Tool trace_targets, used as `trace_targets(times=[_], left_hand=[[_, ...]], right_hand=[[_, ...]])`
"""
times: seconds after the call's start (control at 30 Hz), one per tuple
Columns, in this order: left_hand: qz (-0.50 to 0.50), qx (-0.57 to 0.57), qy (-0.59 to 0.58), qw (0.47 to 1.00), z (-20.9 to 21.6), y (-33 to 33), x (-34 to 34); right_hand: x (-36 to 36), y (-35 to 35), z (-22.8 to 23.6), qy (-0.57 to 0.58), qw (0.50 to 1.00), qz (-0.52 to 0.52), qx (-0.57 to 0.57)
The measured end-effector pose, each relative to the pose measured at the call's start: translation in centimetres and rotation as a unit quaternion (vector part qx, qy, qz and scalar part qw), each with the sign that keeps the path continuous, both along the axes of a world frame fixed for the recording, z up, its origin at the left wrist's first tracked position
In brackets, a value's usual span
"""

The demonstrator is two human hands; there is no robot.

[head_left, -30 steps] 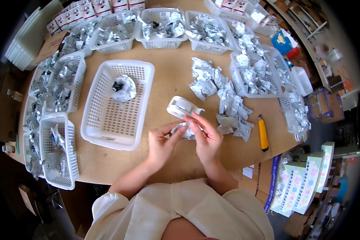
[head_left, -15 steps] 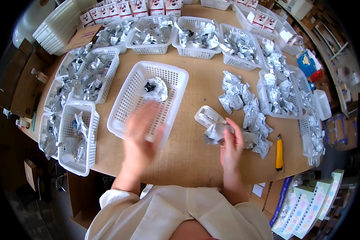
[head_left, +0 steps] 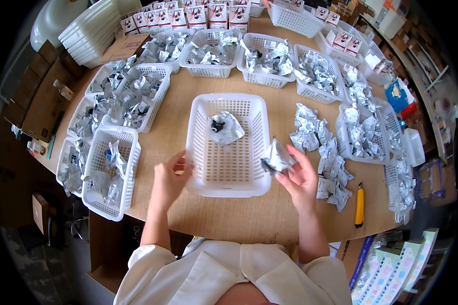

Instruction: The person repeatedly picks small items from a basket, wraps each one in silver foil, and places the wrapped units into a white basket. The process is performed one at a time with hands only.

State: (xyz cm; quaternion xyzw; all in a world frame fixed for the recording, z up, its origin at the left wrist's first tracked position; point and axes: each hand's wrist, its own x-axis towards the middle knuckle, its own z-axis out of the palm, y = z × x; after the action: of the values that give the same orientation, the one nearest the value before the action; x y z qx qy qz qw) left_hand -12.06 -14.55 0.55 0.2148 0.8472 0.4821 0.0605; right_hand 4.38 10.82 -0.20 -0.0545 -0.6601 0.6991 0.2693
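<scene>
One silver packet (head_left: 278,156) in the grip of the right hand (head_left: 303,184), at the central basket's (head_left: 226,173) right rim. Left hand (head_left: 168,184) beside that basket's left wall; cannot tell whether clasping or released. Just changed: rightward shift of basket, now between both hands, putting its opening near the held packet. Second packet (head_left: 230,130) inside, far half.

a yellow cutter (head_left: 360,208) lies on the brown tabletop (head_left: 239,216), toward its right front edge. at the far left, a stack of white plastic containers (head_left: 89,40) stands beside a flat brown cardboard piece (head_left: 124,47); red-and-white boxes (head_left: 196,18) line up to their right. brown cartons (head_left: 40,96) sit off to the left, pale patterned boxes (head_left: 397,274) at the lower right, and a blue-and-white box (head_left: 398,95) at the upper right.
</scene>
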Motion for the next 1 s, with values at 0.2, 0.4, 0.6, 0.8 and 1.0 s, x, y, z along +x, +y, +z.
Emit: trace_targets(times=[0.2, 0.4, 0.6, 0.8, 1.0], left_hand=[[0.037, 0.013, 0.071, 0.997, -1.1, 1.4, 2.7], [0.031, 0.008, 0.094, 0.995, -0.8, 1.7, 3.0], [-0.017, 0.001, 0.237, 0.971, 0.6, 1.8, 2.2], [-0.199, -0.007, 0.172, 0.965, 3.0, 2.6, 1.0], [-0.349, -0.156, 0.112, 0.917, 3.4, 3.9, -0.7]], right_hand=[[-5.2, -3.2, 4.3, -0.076, 0.920, 0.089, 0.374], [-7.1, -3.6, 0.7, -0.236, 0.809, 0.269, 0.466], [-1.1, 5.7, 5.8, -0.162, 0.936, -0.059, 0.306], [5.7, 13.2, 0.8, -0.318, 0.752, -0.134, 0.562], [5.4, 13.8, -1.0, -0.330, 0.695, -0.089, 0.632]])
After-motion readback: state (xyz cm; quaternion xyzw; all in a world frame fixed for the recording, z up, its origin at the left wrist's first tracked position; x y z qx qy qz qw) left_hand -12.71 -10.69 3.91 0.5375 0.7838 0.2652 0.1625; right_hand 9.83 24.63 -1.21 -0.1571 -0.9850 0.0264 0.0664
